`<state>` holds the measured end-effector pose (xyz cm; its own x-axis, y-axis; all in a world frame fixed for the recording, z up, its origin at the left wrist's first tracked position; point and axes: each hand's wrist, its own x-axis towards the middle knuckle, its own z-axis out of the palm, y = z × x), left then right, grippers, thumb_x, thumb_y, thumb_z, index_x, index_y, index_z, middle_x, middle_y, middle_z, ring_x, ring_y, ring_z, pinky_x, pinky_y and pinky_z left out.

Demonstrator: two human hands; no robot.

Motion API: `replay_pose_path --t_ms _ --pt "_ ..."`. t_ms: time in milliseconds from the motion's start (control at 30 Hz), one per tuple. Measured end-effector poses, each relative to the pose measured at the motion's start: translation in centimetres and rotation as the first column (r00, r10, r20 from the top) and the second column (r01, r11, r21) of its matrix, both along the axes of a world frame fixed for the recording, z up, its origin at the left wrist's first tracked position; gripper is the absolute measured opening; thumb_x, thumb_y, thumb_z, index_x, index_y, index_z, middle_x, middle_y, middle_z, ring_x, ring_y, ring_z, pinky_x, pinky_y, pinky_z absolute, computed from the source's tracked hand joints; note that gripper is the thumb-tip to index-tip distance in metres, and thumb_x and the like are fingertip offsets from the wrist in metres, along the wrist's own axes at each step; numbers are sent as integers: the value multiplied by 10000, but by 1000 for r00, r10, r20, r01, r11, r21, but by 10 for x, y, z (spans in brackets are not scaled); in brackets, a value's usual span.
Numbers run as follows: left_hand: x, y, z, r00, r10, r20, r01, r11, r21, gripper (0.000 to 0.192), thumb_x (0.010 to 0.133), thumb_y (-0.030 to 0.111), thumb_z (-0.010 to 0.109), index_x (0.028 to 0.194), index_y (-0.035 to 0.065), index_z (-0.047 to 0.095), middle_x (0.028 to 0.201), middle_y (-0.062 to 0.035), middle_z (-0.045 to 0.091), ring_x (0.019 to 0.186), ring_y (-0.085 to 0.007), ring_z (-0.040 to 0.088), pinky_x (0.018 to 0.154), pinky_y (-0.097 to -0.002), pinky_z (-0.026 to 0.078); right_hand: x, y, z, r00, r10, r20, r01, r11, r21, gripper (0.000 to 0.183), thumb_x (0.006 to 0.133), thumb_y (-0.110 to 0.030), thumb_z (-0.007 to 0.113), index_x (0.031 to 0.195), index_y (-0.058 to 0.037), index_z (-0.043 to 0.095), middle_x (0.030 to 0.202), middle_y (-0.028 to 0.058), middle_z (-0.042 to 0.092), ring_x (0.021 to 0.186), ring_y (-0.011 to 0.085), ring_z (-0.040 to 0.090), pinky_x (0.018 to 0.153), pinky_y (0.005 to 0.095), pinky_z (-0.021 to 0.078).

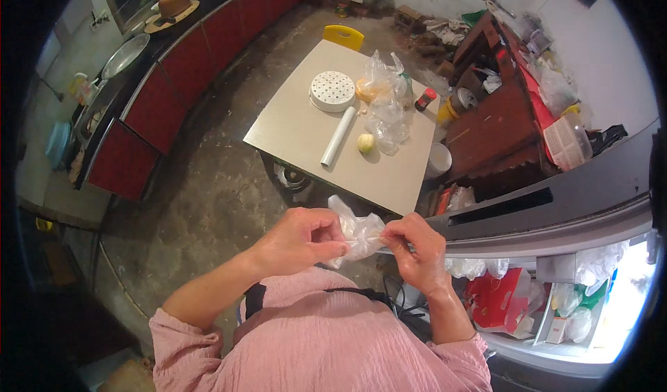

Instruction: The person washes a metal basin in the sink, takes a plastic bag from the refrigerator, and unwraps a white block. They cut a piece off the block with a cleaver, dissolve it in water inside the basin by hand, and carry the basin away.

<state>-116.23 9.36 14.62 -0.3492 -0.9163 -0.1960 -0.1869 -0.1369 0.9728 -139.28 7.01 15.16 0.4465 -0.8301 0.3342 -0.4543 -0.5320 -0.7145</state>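
A crumpled clear plastic bag [359, 233] is stretched between my two hands in front of my chest; what it holds cannot be made out. On its left side, my left hand [315, 238] pinches the plastic between thumb and fingers. My right hand [414, 246] grips the other side of the bag with its fingertips. Beyond them stands a table [292, 116] bearing a white perforated basket [333, 91], a white roll [338, 137], a pale green round vegetable or fruit [366, 143], clear plastic bags [388, 116] and a jar with a red lid [425, 99].
At my right, a refrigerator stands with its door [521, 204] open and bags on its lit shelves. Red-fronted cabinets [156, 111] with a dark counter line the left. A yellow chair [344, 37] is behind the table, and a wooden cabinet [495, 131] stands to its right.
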Motion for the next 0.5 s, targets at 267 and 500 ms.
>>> replay_pose_path --t_ms 267,500 --pt "-6 2 2 987 121 -105 -114 991 71 113 811 122 673 846 17 647 625 41 516 601 -21 447 518 -205 363 4 -6 5 974 -127 187 104 987 124 140 735 -19 703 843 -19 614 774 46 586 683 113 550 576 238 444" --pt "-18 -2 6 952 148 -268 -103 979 173 122 859 148 645 881 30 622 689 55 531 625 -7 446 515 -188 349 14 -6 -19 992 3 127 -56 909 414 176 754 -88 737 871 -5 635 787 -1 578 651 68 521 591 219 423"
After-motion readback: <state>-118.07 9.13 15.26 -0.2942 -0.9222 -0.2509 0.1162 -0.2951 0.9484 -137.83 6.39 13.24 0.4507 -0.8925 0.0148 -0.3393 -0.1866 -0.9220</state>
